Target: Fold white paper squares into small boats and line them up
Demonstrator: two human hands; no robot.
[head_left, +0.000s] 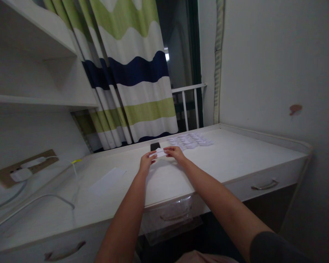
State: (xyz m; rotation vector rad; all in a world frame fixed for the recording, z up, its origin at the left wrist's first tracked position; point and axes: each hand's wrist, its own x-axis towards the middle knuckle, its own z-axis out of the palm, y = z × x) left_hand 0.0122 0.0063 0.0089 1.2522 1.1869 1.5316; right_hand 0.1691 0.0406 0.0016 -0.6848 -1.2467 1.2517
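Between my two hands is a small piece of folded white paper (pixel 159 152) with a pointed top, held just above the desk. My left hand (pixel 147 160) pinches its left end, thumb and fingers closed on it. At the other end my right hand (pixel 176 154) grips the paper the same way. Just behind it lies a black phone-like slab (pixel 155 146). Several folded white paper pieces (pixel 192 140) sit in rows beyond my right hand. Flat on the desk to the left is a white paper sheet (pixel 108 179).
The white desk (pixel 230 153) has a raised back edge and drawers with metal handles (pixel 264 185). Clear plastic (pixel 167 219) hangs at its front. Plugs and cables (pixel 30 168) are at the left, below white shelves (pixel 38 100). A striped curtain (pixel 142 95) hangs behind.
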